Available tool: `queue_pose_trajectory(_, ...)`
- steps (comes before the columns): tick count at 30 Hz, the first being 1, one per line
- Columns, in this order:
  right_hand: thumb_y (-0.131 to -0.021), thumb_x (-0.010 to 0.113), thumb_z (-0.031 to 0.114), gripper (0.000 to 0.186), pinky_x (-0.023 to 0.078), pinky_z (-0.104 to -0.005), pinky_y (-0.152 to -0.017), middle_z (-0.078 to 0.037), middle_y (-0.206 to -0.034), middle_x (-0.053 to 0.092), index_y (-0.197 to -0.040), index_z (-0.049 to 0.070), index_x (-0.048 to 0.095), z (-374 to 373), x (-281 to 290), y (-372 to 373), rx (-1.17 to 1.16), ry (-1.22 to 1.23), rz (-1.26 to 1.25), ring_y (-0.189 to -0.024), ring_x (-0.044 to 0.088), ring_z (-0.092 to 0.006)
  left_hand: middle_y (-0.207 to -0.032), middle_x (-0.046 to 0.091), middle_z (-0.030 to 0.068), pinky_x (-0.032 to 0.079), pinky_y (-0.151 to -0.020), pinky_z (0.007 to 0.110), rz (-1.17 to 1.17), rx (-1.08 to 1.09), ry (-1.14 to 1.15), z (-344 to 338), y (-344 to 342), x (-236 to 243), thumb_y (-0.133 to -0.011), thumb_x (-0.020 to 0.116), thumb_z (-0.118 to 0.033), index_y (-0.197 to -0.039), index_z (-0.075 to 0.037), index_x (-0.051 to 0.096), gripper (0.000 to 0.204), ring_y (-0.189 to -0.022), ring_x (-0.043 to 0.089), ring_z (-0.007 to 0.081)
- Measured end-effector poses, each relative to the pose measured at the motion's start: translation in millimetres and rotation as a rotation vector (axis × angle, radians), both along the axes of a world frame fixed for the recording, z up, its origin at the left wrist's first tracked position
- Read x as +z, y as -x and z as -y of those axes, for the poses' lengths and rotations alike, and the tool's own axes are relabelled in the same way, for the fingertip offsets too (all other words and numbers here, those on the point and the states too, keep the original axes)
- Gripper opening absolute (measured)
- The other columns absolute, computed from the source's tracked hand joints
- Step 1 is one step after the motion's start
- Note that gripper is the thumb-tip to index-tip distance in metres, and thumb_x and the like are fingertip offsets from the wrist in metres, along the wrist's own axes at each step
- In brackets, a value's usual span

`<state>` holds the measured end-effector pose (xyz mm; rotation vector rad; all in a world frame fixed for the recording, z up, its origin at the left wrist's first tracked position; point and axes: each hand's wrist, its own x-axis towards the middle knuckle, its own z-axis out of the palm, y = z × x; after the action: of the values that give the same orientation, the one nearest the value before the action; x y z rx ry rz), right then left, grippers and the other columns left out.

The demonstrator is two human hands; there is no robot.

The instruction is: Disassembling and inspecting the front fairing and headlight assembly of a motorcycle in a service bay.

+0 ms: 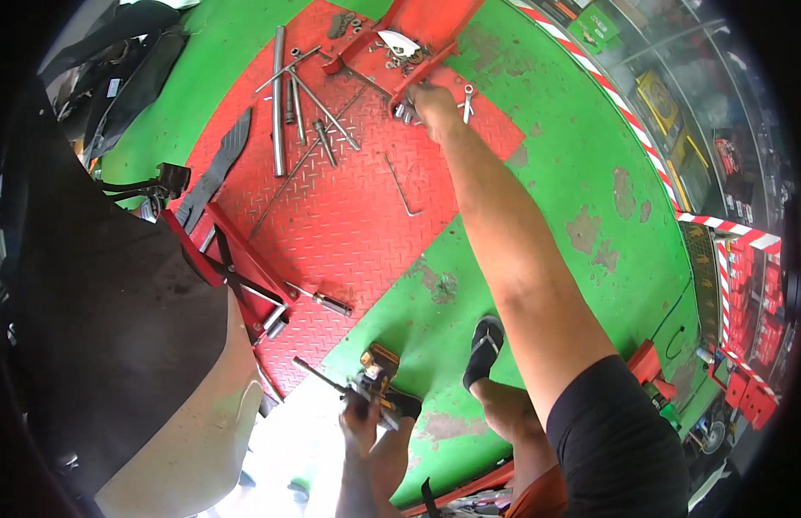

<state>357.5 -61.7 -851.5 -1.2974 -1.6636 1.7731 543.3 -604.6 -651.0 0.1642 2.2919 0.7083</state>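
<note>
My left hand [357, 429] is closed round a cordless impact wrench [376, 373] with a yellow and black battery. A long dark extension bar [318, 373] points from it toward the upper left. My right arm stretches far forward, and my right hand [430, 108] is closed at the near corner of a red metal tray [435, 65]. Small shiny metal pieces [404, 113] show beside its fingertips; what the fingers grip is partly hidden. Nuts, bolts and a white scrap [398, 43] lie in the tray. Right beside that hand are combination wrenches [468, 102].
On the red checkered plate [366, 224] lie a long steel pipe [279, 104], a cross-shaped wrench [327, 108], a hex key [403, 186] and a screwdriver [331, 304]. A motorcycle's dark bodywork [115, 328] fills the left. Glass shelving [677, 95] lines the right.
</note>
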Motion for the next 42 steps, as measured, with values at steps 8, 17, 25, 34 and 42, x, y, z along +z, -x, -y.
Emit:
queue_pose_trajectory(8, -0.097, 0.049, 0.033, 0.039, 0.043, -0.0355, -0.066, -0.009, -0.074, 0.057, -0.090, -0.003, 0.062, 46, 29, -222, -0.125, -0.130, 0.009, -0.068, 0.050, -0.0188, -0.073, 0.066, 0.0097, 0.050, -0.058, 0.032, 0.279, 0.016, 0.136, 53, -124, 74, -0.086, 0.066, -0.015, -0.090, 0.000, 0.062, 0.016, -0.064, 0.063, 0.0169)
queue_pose_trajectory(17, -0.094, 0.052, 0.024, 0.032, 0.050, -0.0432, -0.078, -0.022, -0.092, 0.069, -0.095, -0.005, 0.065, 280, 233, -626, -0.037, 0.014, 0.747, -0.085, 0.065, -0.0378, -0.081, 0.068, 0.0180, 0.051, -0.071, 0.043, 0.285, -0.342, -0.143, 44, -140, 206, -0.088, 0.053, -0.028, -0.106, -0.003, 0.063, 0.032, -0.077, 0.067, 0.0320)
queue_pose_trajectory(25, -0.093, 0.052, 0.022, 0.030, 0.051, -0.0414, -0.078, -0.016, -0.089, 0.071, -0.096, -0.003, 0.068, 205, 332, -616, 0.256, 0.009, 0.659, -0.082, 0.067, -0.0319, -0.110, 0.064, 0.0235, 0.050, -0.088, 0.047, 0.277, -0.237, -0.106, 3, -64, 396, -0.102, 0.042, -0.026, -0.137, -0.012, 0.043, 0.038, -0.101, 0.063, 0.0404)
queue_pose_trajectory(34, -0.099, 0.055, 0.019, 0.025, 0.048, -0.0306, -0.084, -0.010, -0.099, 0.068, -0.108, -0.003, 0.063, 202, 586, -259, 0.517, -0.369, -0.078, -0.091, 0.063, -0.0169, -0.071, 0.053, 0.0073, 0.045, -0.062, 0.033, -0.442, 0.365, -0.397, 177, 20, 433, -0.102, 0.048, -0.033, -0.103, -0.004, 0.059, 0.030, -0.066, 0.053, 0.0152)
queue_pose_trajectory(42, -0.097, 0.059, 0.026, 0.028, 0.050, -0.0302, -0.081, -0.007, -0.097, 0.068, -0.107, 0.001, 0.067, 440, 850, -141, 1.022, -0.746, -0.202, -0.088, 0.061, -0.0144, -0.116, 0.065, 0.0184, 0.047, -0.093, 0.033, -0.840, 0.287, -1.311, 165, 235, 460, -0.101, 0.051, -0.031, -0.133, -0.005, 0.055, 0.041, -0.110, 0.061, 0.0221)
